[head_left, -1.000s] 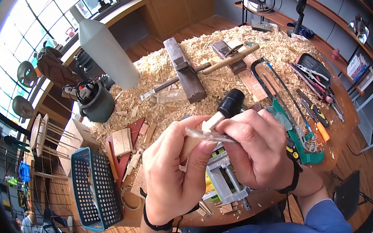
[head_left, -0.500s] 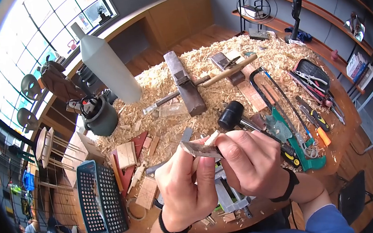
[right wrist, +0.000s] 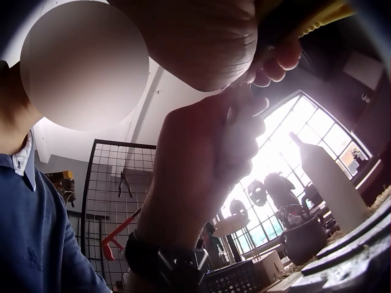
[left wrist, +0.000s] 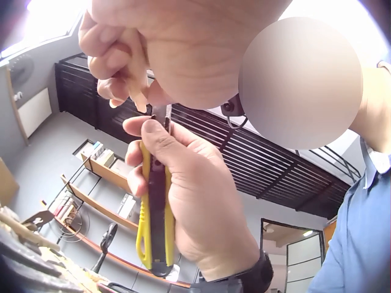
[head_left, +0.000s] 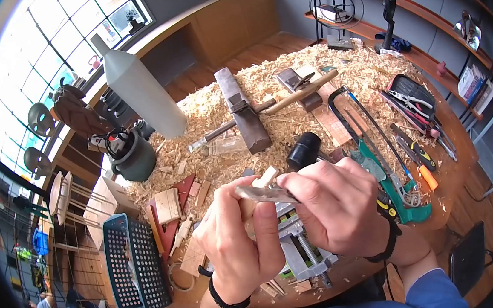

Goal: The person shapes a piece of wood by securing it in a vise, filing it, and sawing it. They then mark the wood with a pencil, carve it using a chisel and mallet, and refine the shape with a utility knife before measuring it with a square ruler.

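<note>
My left hand [head_left: 235, 245] grips a small slim piece of wood [left wrist: 135, 70] whose pale squared end [head_left: 267, 176] sticks up past the fingertips in the head view. In my right hand [head_left: 342, 207] is a yellow utility knife [left wrist: 160, 213], its handle wrapped by the fingers and thumb. The knife's blade [head_left: 269, 194] lies across the wood, by the left thumb and forefinger. Both hands are close together above a grey metal vise [head_left: 300, 247]. In the right wrist view the knife's yellow handle shows at the top, while the wood is mostly hidden.
Behind the hands lie a black-headed mallet [head_left: 304, 150], two hand planes [head_left: 242, 109] and thick wood shavings [head_left: 204, 98]. A green-handled hacksaw [head_left: 412, 213] and pliers [head_left: 412, 100] are on the right. A blue perforated basket [head_left: 135, 268] stands at the left edge, near wood offcuts [head_left: 167, 204].
The head view has tilted, so the table appears lower. My right hand has turned slightly and shifted with the knife against the wood. Both hands keep their hold.
</note>
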A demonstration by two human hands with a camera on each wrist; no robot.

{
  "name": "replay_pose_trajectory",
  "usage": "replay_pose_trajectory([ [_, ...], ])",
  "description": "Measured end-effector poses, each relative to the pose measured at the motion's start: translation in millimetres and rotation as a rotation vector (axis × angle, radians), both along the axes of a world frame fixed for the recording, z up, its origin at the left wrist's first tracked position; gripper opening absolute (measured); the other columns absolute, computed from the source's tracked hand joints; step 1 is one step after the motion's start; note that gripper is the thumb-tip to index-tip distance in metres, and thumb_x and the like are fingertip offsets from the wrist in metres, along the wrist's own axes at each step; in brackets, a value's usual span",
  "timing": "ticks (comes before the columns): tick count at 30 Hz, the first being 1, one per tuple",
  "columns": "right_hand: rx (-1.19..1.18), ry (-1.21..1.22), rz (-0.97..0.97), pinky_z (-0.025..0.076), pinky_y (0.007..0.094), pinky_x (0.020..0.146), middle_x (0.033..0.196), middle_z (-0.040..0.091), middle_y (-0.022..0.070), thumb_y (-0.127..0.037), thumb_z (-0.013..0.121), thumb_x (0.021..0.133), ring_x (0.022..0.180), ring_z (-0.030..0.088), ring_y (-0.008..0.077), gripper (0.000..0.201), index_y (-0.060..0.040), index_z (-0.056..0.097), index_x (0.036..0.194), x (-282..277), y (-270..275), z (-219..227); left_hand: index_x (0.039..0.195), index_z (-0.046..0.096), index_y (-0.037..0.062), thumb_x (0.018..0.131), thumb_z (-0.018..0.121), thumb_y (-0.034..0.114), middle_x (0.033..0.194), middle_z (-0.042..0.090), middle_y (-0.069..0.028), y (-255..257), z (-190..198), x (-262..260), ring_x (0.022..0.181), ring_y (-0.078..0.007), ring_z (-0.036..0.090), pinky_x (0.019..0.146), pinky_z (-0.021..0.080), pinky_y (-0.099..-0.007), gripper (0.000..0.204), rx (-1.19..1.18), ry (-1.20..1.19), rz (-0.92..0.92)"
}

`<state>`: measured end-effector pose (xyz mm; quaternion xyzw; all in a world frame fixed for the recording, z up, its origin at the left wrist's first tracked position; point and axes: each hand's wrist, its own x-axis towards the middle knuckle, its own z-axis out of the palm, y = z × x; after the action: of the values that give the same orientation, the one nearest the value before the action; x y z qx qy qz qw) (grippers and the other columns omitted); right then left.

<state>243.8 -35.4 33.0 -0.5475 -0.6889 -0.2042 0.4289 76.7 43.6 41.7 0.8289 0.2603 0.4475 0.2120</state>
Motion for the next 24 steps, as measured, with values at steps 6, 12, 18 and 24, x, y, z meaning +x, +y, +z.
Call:
replay_pose_trajectory([
  [6, -0.007, -0.075, 0.005, 0.045, 0.0339, 0.061, 0.092, 0.065, 0.0065, -0.008, 0.072, 0.083, 0.071, 0.067, 0.0203, 0.037, 0.0007, 0.070, 0.119, 1.6, 6.1, -6.6, 0.114, 0.065, -0.0071, 0.097, 0.070, 0.012, 0.072, 0.066, -0.0121, -2.0, 5.8, -3.9, 0.066, -0.0295, 0.069, 0.062, 0.053, -0.0370, 0.026, -0.008, 0.005, 0.013],
  [12, 0.012, -0.011, -0.014, 0.049, 0.0359, 0.055, 0.090, 0.063, 0.0085, -0.005, 0.071, 0.086, 0.069, 0.067, 0.0218, 0.035, 0.0026, 0.069, 0.120, -6.8, 11.1, -17.1, 0.111, 0.064, -0.0070, 0.096, 0.074, 0.010, 0.072, 0.065, -0.0120, -1.9, -3.8, 0.2, 0.060, -0.0282, 0.067, 0.057, 0.051, -0.0355, 0.025, 0.037, -0.006, 0.010],
  [18, 0.067, 0.239, -0.062, 0.053, 0.0381, 0.055, 0.090, 0.068, 0.0135, 0.002, 0.068, 0.095, 0.066, 0.069, 0.0262, 0.022, 0.0038, 0.069, 0.116, -15.7, 11.7, -16.1, 0.113, 0.063, -0.0078, 0.098, 0.073, 0.011, 0.072, 0.066, -0.0115, -3.6, -5.2, 2.9, 0.061, -0.0257, 0.069, 0.059, 0.053, -0.0335, 0.026, 0.045, -0.066, -0.040],
  [24, 0.070, 0.197, 0.013, 0.049, 0.0386, 0.060, 0.092, 0.071, 0.0109, -0.003, 0.069, 0.096, 0.071, 0.069, 0.0255, 0.020, -0.0007, 0.070, 0.115, 1.9, 9.9, -5.7, 0.115, 0.064, -0.0067, 0.100, 0.071, 0.010, 0.076, 0.070, -0.0137, -0.2, 2.0, -3.5, 0.064, -0.0230, 0.071, 0.062, 0.054, -0.0321, 0.024, -0.140, -0.109, -0.104],
])
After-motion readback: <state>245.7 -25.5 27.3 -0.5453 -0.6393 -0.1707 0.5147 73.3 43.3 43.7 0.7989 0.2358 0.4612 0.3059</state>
